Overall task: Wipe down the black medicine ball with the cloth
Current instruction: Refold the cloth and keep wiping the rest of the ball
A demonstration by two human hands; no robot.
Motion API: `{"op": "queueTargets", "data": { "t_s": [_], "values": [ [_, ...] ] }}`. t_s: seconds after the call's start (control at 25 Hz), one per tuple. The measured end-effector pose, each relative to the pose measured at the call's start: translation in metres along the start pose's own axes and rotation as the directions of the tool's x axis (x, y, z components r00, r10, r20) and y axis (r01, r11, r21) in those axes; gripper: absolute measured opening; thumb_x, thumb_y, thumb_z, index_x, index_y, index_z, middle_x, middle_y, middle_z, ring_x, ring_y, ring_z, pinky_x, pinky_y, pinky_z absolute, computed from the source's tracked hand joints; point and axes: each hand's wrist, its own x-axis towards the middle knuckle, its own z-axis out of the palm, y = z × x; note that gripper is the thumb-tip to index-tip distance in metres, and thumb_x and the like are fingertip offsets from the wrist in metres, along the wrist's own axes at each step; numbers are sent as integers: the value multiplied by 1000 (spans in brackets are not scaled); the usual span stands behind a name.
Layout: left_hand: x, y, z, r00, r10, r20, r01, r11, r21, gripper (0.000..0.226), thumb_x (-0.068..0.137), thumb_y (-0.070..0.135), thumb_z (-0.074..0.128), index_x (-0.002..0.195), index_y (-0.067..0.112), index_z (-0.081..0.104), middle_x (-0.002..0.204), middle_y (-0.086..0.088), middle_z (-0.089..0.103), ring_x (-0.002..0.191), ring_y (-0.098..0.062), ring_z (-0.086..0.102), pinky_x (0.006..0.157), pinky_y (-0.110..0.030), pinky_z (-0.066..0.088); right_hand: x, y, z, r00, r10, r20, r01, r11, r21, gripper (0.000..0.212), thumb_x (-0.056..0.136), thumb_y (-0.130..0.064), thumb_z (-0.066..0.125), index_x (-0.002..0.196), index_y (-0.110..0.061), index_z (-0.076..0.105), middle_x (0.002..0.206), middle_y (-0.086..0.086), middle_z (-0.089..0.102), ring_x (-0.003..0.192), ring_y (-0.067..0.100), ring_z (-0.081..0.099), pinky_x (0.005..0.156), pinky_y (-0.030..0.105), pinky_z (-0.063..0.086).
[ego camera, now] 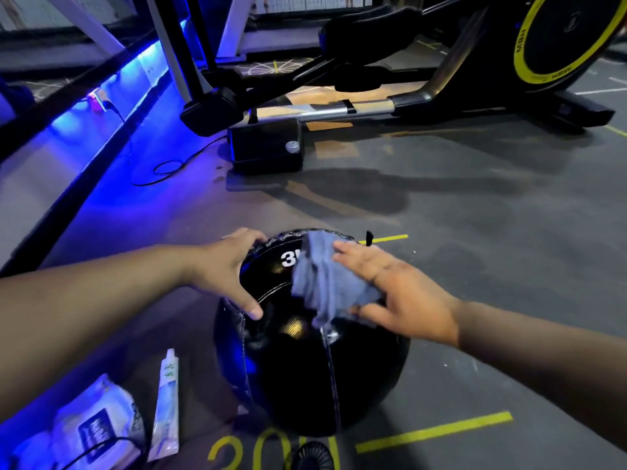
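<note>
My left fingers are spread wide and pressed flat against the upper left side of the ball, steadying it on the floor. My right fingers lie nearly straight over the bunched grey cloth, with the thumb tucked beneath to pinch it against the top of the ball, partly covering the white number. I judge the wiping is only at the top. The front and lower sides look left to do, and the underside is hidden.
</note>
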Motion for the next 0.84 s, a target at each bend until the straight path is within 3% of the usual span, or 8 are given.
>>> {"op": "queueTargets", "data": {
  "t_s": [0.08,0.16,0.28,0.36,0.44,0.56,0.72,0.84],
  "values": [
    [4,1,0,1000,-6,-1,6,1000,-28,142,19,82,75,140,25,27,132,10,32,127,-13,38,111,-34,36,-2,18,1,959,280,-45,-271,951,150,57,87,-37,65,140,-26,47,140,-9,53,126,0,46,108,13,30],
    [9,4,-1,1000,-5,2,5,1000,-27,142,21,81,76,142,26,25,131,13,31,129,-14,38,112,-37,36,2,33,4,832,552,-54,-508,797,326,25,89,-37,63,113,-37,58,103,-16,67,100,7,62,92,24,45],
    [14,11,-6,1000,-6,15,6,1000,-8,140,23,79,76,143,27,25,128,15,29,128,-13,38,111,-37,37,8,29,5,698,715,-37,-650,655,384,7,92,-37,58,97,-33,56,87,-12,66,90,16,64,81,30,48],
    [15,14,-6,1000,10,5,-10,1000,8,138,22,80,75,141,26,27,128,12,32,125,-13,40,110,-37,39,-3,2,7,798,590,-125,-525,781,338,28,90,-36,55,117,-31,58,113,-11,67,110,14,60,94,28,45],
    [13,14,-3,1000,22,-11,-21,1000,18,138,22,81,74,140,25,28,126,11,33,122,-13,41,109,-35,39,-21,-27,14,942,303,-146,-288,950,118,60,85,-36,49,142,-19,45,147,-3,46,140,20,36,115,33,29],
    [12,17,-3,999,20,-28,-19,999,31,139,20,81,75,139,24,30,125,12,34,121,-13,42,108,-34,40,-48,-41,28,999,-33,13,36,961,-273,69,81,-30,50,145,-10,35,155,4,32,145,31,20,119,41,16],
    [10,29,4,996,36,-78,-34,999,25,141,20,84,73,141,26,30,127,12,35,124,-12,38,110,-35,37,-69,-30,9,990,-93,109,130,907,-400,63,86,-40,48,140,-9,44,151,5,41,138,35,35,111,41,36],
    [8,44,1,996,18,-82,-35,978,-207,131,24,87,71,136,25,43,129,8,45,117,-10,47,102,-33,42,-82,-36,-4,991,49,126,-12,960,-281,64,85,-44,47,141,-12,46,152,-2,39,141,27,30,115,24,23]
  ]
}}
